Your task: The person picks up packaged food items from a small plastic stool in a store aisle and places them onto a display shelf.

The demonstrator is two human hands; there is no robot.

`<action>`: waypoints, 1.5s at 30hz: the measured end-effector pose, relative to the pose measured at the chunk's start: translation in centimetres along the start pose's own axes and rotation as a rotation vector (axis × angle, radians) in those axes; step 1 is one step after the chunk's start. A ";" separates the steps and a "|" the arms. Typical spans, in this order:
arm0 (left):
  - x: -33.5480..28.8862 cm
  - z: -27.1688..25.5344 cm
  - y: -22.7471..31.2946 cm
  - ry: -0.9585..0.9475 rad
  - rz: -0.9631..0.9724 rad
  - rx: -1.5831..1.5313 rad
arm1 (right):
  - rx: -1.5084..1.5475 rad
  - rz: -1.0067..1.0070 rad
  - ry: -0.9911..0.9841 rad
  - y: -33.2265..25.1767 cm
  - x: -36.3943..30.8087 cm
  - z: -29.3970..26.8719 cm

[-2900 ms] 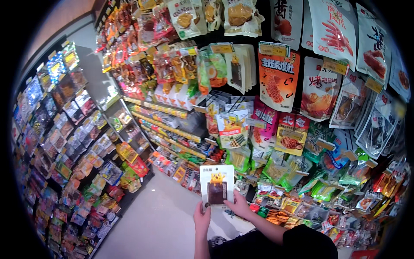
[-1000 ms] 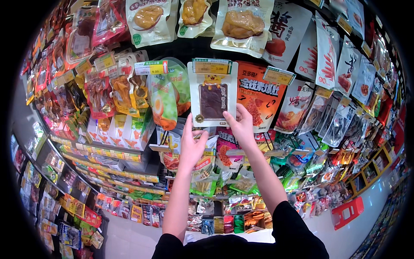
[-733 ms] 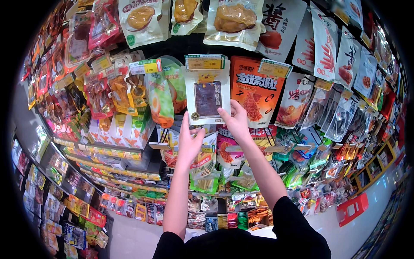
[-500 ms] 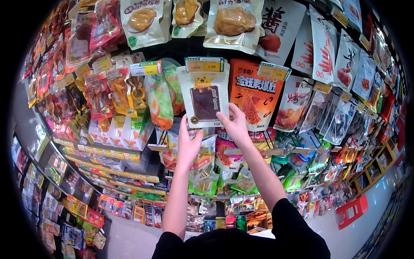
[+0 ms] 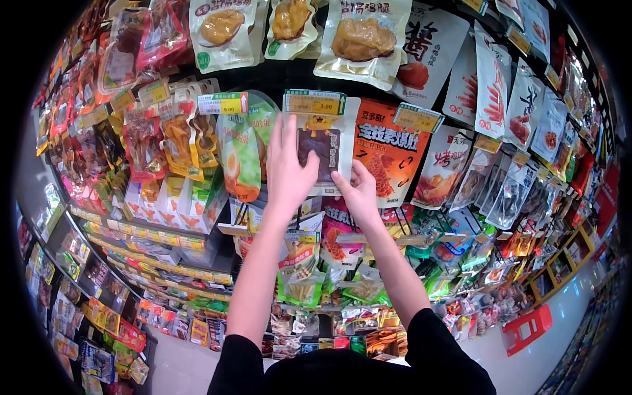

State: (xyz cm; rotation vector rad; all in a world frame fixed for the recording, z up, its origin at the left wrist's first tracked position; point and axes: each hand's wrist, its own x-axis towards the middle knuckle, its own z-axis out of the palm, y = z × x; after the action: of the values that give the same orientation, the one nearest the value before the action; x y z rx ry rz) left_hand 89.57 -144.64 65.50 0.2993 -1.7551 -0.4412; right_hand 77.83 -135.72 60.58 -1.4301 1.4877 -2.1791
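A white snack packet (image 5: 320, 148) with a dark brown window and a yellow cartoon figure hangs in front of me, under a yellow-and-green price tag (image 5: 315, 103). My right hand (image 5: 359, 194) pinches its lower right edge, the thumb on the front. Along the packet's left side, my left hand (image 5: 288, 168) stretches its fingers upward, with the thumb lying across the brown window. To the left of that hand hangs a green packet (image 5: 242, 148) with an egg picture. An orange packet (image 5: 388, 148) hangs just right of the white one.
Pale packets of cooked meat (image 5: 364, 41) hang in the row above. Price-tagged hooks and a dense rack of vacuum packs (image 5: 141, 148) lie to the left. Lower shelves hold several green-edged bags (image 5: 303, 280). A red plastic stool (image 5: 528, 331) stands on the floor at lower right.
My left hand has gone from the packet's lower left corner up along its left side, fingers straightened. The right hand keeps its hold. The whole view has shifted slightly.
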 end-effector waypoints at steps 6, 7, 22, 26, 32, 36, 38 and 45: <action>2.4 0.8 -0.9 -0.061 0.074 0.142 | 0.018 0.050 0.015 -1.2 0.8 0.3; 2.4 0.9 -1.1 -0.064 0.080 0.140 | 0.007 0.068 0.015 -1.4 0.9 0.3; 2.0 0.9 -2.1 -0.009 0.121 0.177 | 0.035 0.092 -0.004 0.2 0.2 0.7; 2.1 1.0 -2.2 -0.097 0.063 0.202 | 0.072 0.093 0.018 -0.2 -0.3 1.0; 2.2 2.4 -2.9 -0.135 -0.006 0.280 | 0.038 0.095 0.005 0.7 0.8 0.2; 1.6 2.9 -3.2 -0.164 -0.043 0.282 | -0.088 0.156 0.021 2.2 1.7 -0.2; 0.3 2.1 -2.7 -0.154 -0.021 0.302 | -0.096 0.173 0.010 2.6 0.9 0.0; -7.4 -1.2 0.2 -0.238 0.019 0.136 | -0.500 -0.172 0.245 1.1 -7.3 0.3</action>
State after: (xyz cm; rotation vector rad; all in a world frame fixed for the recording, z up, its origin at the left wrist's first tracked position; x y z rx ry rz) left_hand 92.46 -141.42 59.39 0.3364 -2.0238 -0.3553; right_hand 81.55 -132.28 55.18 -1.5106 2.1950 -2.2474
